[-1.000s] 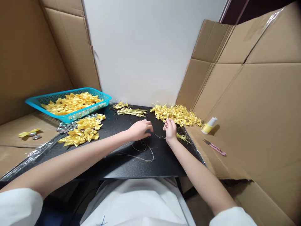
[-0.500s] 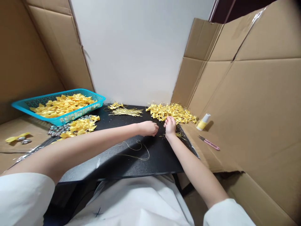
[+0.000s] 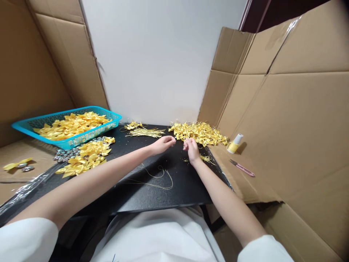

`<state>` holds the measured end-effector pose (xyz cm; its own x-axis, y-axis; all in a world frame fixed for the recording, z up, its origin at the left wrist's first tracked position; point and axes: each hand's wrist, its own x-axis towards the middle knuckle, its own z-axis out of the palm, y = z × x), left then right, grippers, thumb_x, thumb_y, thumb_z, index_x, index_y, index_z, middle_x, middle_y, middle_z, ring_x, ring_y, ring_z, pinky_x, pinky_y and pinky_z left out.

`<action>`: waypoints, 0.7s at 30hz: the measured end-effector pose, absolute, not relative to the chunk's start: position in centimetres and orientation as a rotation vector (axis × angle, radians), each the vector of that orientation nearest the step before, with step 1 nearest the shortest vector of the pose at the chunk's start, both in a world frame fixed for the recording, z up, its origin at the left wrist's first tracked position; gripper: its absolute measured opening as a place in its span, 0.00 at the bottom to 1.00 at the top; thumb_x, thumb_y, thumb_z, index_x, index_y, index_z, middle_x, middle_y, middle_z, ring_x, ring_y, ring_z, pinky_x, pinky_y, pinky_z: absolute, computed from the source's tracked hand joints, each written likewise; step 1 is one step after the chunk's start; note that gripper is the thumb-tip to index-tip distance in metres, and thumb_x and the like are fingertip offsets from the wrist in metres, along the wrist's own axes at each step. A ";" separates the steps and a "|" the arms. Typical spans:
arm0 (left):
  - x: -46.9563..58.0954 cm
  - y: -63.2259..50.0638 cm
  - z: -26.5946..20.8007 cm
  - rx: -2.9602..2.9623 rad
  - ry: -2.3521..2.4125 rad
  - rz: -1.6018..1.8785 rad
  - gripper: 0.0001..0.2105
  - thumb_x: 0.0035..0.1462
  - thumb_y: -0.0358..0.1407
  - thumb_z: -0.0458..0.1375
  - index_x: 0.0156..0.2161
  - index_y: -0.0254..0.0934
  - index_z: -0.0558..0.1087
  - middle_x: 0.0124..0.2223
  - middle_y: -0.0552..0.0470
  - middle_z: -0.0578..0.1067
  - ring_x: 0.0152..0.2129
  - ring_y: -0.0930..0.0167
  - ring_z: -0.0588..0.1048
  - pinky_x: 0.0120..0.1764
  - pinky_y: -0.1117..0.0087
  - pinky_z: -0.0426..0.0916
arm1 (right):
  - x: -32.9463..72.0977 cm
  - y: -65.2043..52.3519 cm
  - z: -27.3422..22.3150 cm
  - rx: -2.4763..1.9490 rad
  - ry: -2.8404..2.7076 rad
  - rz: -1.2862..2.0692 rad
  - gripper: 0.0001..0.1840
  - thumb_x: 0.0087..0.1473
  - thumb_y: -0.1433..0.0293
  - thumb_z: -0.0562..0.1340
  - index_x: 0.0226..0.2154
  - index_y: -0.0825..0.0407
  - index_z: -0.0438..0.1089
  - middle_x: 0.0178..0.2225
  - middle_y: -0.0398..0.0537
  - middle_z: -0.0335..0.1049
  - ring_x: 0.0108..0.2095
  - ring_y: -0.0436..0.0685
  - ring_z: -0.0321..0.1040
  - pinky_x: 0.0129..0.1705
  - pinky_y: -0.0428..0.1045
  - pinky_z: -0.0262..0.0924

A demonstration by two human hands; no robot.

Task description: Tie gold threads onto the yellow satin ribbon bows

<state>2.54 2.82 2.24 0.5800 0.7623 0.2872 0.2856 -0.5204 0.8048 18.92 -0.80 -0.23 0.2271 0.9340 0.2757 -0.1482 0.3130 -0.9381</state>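
Note:
My left hand [image 3: 163,145] is held over the black tabletop [image 3: 152,198], its thumb and fingertips pressed together in a pinch. Facing it across a narrow gap is my right hand [image 3: 192,150], with curled, closed fingers. Whatever either hand holds is too small or too hidden to make out. Just behind the right hand lies a heap of yellow ribbon bows with thin gold cords [image 3: 200,133]. Beyond the left hand is a bundle of gold cords [image 3: 145,132]. Loose gold thread [image 3: 170,178] curls on the table in front of both hands.
A turquoise basket [image 3: 79,140] of yellow ribbon bows stands at the left, with more bows [image 3: 91,154] and silver beads [image 3: 64,155] before it. A yellow-and-white bottle [image 3: 235,143] and pink thread snips [image 3: 242,168] are on the right cardboard. Cardboard walls rise on both sides.
My left hand has moved up and to the left, its fingers going from a fist to a pinch. My right hand has shifted slightly left and down. The view has tilted slightly.

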 end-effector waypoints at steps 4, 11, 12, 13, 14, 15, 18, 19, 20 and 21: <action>2.5 1.9 2.4 1.703 0.795 1.007 0.17 0.51 0.50 0.56 0.30 0.35 0.66 0.27 0.56 0.65 0.24 0.75 0.63 0.29 0.73 0.59 | 17.1 -2.0 -0.4 -0.810 -1.226 1.029 0.31 0.33 0.61 0.71 0.26 0.47 0.46 0.25 0.36 0.69 0.28 0.50 0.68 0.37 0.48 0.63; 3.2 0.6 1.7 1.656 0.743 1.059 0.17 0.51 0.49 0.57 0.29 0.34 0.67 0.25 0.57 0.64 0.23 0.76 0.60 0.28 0.73 0.56 | 15.9 -2.0 -0.8 -0.800 -1.156 1.002 0.30 0.36 0.60 0.71 0.24 0.47 0.46 0.24 0.38 0.73 0.28 0.52 0.72 0.41 0.52 0.65; 3.2 0.7 1.5 1.660 0.753 1.056 0.17 0.51 0.49 0.57 0.29 0.34 0.67 0.25 0.57 0.65 0.23 0.75 0.61 0.28 0.73 0.57 | 16.1 -1.8 -0.9 -0.800 -1.142 1.014 0.30 0.36 0.61 0.71 0.24 0.47 0.46 0.23 0.38 0.72 0.27 0.52 0.72 0.41 0.52 0.66; 3.1 0.8 1.3 1.662 0.773 1.057 0.17 0.50 0.49 0.57 0.30 0.35 0.67 0.25 0.56 0.66 0.23 0.75 0.62 0.28 0.73 0.57 | 16.3 -1.6 -1.0 -0.808 -1.127 1.027 0.30 0.35 0.61 0.71 0.23 0.47 0.46 0.22 0.38 0.72 0.26 0.53 0.72 0.40 0.52 0.66; 3.0 1.0 1.2 1.664 0.804 1.067 0.17 0.50 0.49 0.57 0.30 0.35 0.67 0.25 0.56 0.66 0.23 0.75 0.63 0.29 0.73 0.58 | 16.5 -1.5 -1.1 -0.825 -1.112 1.038 0.30 0.34 0.61 0.72 0.23 0.47 0.46 0.21 0.38 0.72 0.26 0.53 0.72 0.40 0.52 0.67; 2.8 1.2 1.0 1.671 0.843 1.085 0.16 0.50 0.49 0.56 0.30 0.35 0.67 0.26 0.57 0.67 0.23 0.75 0.63 0.29 0.72 0.59 | 16.9 -1.3 -1.1 -0.845 -1.101 1.046 0.31 0.33 0.62 0.72 0.23 0.47 0.46 0.20 0.38 0.72 0.25 0.53 0.72 0.39 0.52 0.68; 1.8 1.7 0.5 1.769 0.989 1.116 0.15 0.51 0.47 0.55 0.31 0.34 0.68 0.27 0.56 0.68 0.24 0.74 0.65 0.32 0.71 0.61 | 18.1 -0.6 -1.0 -0.891 -1.063 1.036 0.31 0.30 0.63 0.73 0.22 0.47 0.47 0.20 0.37 0.72 0.26 0.54 0.73 0.38 0.51 0.69; 1.5 1.7 0.5 1.845 1.037 1.095 0.14 0.51 0.46 0.55 0.31 0.34 0.69 0.27 0.55 0.69 0.25 0.73 0.66 0.33 0.70 0.62 | 18.6 -0.5 -0.9 -0.904 -1.040 1.039 0.31 0.30 0.63 0.73 0.22 0.47 0.48 0.20 0.37 0.72 0.26 0.54 0.74 0.37 0.51 0.69; 1.2 1.6 0.5 1.947 1.065 1.055 0.13 0.52 0.45 0.55 0.31 0.34 0.70 0.29 0.54 0.70 0.26 0.72 0.67 0.34 0.69 0.63 | 18.9 -0.4 -0.8 -0.916 -1.006 1.051 0.31 0.30 0.63 0.73 0.22 0.48 0.48 0.20 0.37 0.72 0.25 0.53 0.74 0.36 0.50 0.69; 1.0 1.4 0.6 2.073 1.065 0.997 0.12 0.52 0.43 0.56 0.32 0.34 0.71 0.31 0.52 0.72 0.28 0.71 0.68 0.36 0.68 0.64 | 19.2 -0.3 -0.7 -0.929 -0.966 1.070 0.30 0.32 0.63 0.73 0.22 0.48 0.48 0.19 0.37 0.72 0.25 0.53 0.74 0.35 0.50 0.69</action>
<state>1.03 1.43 0.56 0.3969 0.8499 0.3465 0.4017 -0.5003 0.7670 19.19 -0.26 -0.72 0.1921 0.9664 0.1710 -0.2685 0.2193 -0.9380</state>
